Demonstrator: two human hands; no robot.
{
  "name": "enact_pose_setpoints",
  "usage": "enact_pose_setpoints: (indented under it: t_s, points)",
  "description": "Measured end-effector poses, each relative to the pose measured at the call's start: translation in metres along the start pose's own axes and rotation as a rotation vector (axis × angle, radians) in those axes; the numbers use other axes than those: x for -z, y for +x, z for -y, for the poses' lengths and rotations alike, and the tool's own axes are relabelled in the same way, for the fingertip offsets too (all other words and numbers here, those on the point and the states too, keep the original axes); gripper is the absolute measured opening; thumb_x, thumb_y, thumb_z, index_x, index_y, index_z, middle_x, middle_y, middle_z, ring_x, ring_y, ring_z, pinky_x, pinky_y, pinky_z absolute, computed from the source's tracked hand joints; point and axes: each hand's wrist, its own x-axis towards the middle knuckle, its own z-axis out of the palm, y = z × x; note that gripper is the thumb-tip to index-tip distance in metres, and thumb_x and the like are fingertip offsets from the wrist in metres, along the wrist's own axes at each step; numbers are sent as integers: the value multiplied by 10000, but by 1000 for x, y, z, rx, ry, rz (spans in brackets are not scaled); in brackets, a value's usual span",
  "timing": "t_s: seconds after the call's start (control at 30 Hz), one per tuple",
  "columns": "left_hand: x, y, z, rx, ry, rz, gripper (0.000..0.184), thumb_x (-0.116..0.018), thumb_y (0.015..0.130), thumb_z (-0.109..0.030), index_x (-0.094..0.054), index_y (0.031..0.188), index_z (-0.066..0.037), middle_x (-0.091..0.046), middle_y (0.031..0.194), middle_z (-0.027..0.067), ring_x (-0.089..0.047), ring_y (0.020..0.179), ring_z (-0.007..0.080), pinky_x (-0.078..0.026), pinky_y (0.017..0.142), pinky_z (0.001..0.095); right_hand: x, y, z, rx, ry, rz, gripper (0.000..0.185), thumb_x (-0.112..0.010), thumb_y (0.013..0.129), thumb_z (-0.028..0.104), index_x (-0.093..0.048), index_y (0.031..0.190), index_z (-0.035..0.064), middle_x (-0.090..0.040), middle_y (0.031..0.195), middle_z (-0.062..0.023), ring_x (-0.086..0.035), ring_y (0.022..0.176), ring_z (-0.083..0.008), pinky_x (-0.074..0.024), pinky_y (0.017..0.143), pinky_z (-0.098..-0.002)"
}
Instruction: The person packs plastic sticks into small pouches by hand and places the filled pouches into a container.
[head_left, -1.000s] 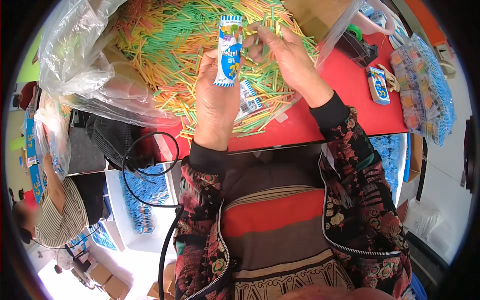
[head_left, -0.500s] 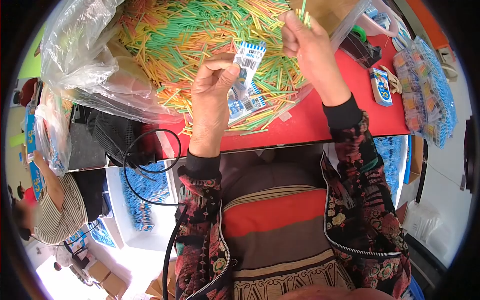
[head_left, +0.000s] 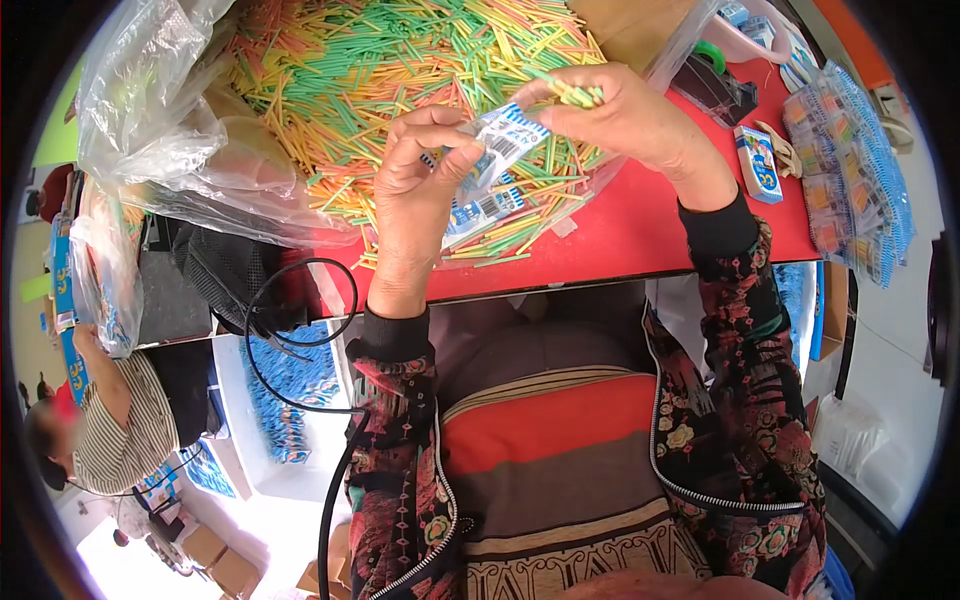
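Pinching 1 blue-and-white printed sachet (head_left: 508,143), the left hand (head_left: 415,185) is near the right hand (head_left: 645,118), which pinches green-yellow sticks (head_left: 580,95) above the multicoloured stick pile (head_left: 400,55).

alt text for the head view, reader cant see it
A person's left hand holds a small blue-and-white packet, and the right hand holds green and yellow sticks close to it, over a large stick pile on a red table. At right lie a small box and bundled packets.
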Motion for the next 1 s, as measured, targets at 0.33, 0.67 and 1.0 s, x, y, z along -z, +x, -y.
enact_pose_setpoints:
  t_s: [0.33,0.67,1.0]
  points:
    - [-8,-5,-11,-123,262,175,191,-706,707,60,-645,818,-83,-551,1015,42,-526,953,148,-431,816,274,-13,-4,3,-152,-353,-19,301,-576,755,17,-647,1047,32,-626,726,-54,-532,631,-53,-452,590,-207]
    - [-3,-19,3,151,-227,-38,152,-680,760,58,-625,847,-53,-543,1000,33,-527,911,131,-439,800,277,11,-5,-9,166,1176,237,379,-434,967,409,-535,911,48,-634,816,-64,-624,793,-130,-491,690,-250]
    - [-20,-27,5,227,-506,-30,133,-668,788,30,-602,874,-46,-553,1046,45,-535,942,145,-448,833,288,-47,-1,58,175,982,-494,367,-384,975,427,-525,885,99,-603,721,-53,-587,682,-170,-463,674,-299]
